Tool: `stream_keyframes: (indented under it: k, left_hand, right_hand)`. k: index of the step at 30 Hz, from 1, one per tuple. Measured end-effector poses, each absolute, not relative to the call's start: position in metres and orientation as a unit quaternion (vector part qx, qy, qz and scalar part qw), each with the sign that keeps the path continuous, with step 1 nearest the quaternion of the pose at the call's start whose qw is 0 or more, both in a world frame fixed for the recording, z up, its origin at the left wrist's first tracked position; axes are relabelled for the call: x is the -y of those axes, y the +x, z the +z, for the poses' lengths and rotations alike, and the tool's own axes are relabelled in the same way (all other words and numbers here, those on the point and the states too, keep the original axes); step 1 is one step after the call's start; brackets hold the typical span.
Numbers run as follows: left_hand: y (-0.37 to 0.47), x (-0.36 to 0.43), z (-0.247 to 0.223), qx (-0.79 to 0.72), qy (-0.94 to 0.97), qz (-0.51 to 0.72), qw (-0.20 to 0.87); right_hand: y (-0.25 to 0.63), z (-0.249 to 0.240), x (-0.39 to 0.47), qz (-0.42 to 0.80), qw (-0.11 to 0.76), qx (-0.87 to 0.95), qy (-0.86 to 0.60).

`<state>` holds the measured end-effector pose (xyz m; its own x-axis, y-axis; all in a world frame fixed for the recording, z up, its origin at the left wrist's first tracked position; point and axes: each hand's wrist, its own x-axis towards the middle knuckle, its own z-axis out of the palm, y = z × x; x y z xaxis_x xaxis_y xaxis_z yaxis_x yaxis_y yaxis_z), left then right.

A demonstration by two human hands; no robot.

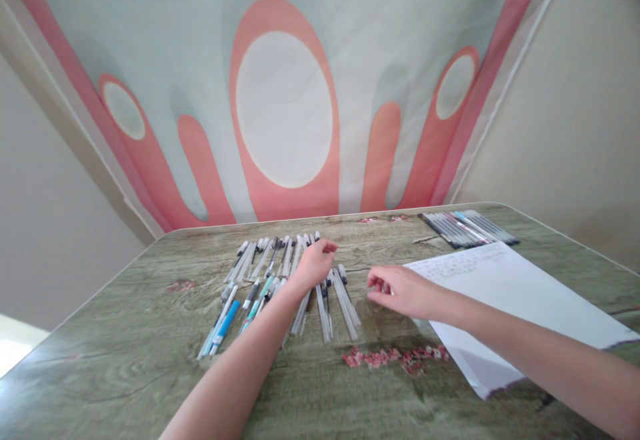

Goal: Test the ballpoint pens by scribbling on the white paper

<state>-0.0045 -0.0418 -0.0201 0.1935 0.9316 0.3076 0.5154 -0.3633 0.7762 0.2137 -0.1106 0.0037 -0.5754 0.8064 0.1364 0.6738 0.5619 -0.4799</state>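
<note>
My left hand (316, 263) hovers over the right part of a spread of pens, its fingers pointing right and slightly apart. I see nothing held in it. Beneath and around it lie clear-barrelled pen parts (345, 303) and black-and-white capped pens (245, 261) in two rough rows. A blue pen (225, 327) lies at the front left of the spread, near a teal pen (260, 297). To the right, my right hand (397, 290) is loosely curled, with a gap between thumb and fingers and nothing visible in it. Its wrist is at the paper's left edge.
A white sheet of paper (520, 300) with faint writing lies at the right. Behind it, a neat row of pens (467, 228) lies side by side. The wood-patterned table (135, 333) ends at a wall covering (285, 107) with pink shapes.
</note>
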Motion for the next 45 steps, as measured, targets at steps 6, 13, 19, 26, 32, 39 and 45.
stream_keyframes:
  k: [6,13,19,26,32,39,45]
  left_hand:
    - [-0.007,0.042,-0.02,-0.503,0.739,0.381,0.237]
    - [-0.002,0.052,-0.014,-0.521,0.76,0.335,0.196]
    - [0.001,0.054,-0.015,-0.52,0.783,0.276,0.2]
    - [-0.001,0.052,-0.019,-0.532,0.794,0.246,0.163]
    - [0.0,0.053,-0.021,-0.542,0.791,0.235,0.16]
    - [0.0,0.05,-0.026,-0.517,0.797,0.275,0.147]
    - [0.0,0.049,-0.028,-0.498,0.8,0.302,0.144]
  right_hand:
    - [0.18,-0.011,0.126,0.102,0.257,0.9,-0.336]
    - [0.172,-0.027,0.13,0.109,0.316,0.898,-0.287]
    - [0.175,-0.03,0.13,0.124,0.309,0.905,-0.264]
    - [0.177,-0.029,0.126,0.123,0.303,0.914,-0.24]
    - [0.178,-0.03,0.125,0.118,0.298,0.914,-0.25]
    - [0.182,-0.029,0.123,0.109,0.286,0.907,-0.288]
    - [0.186,-0.033,0.117,0.092,0.284,0.902,-0.31]
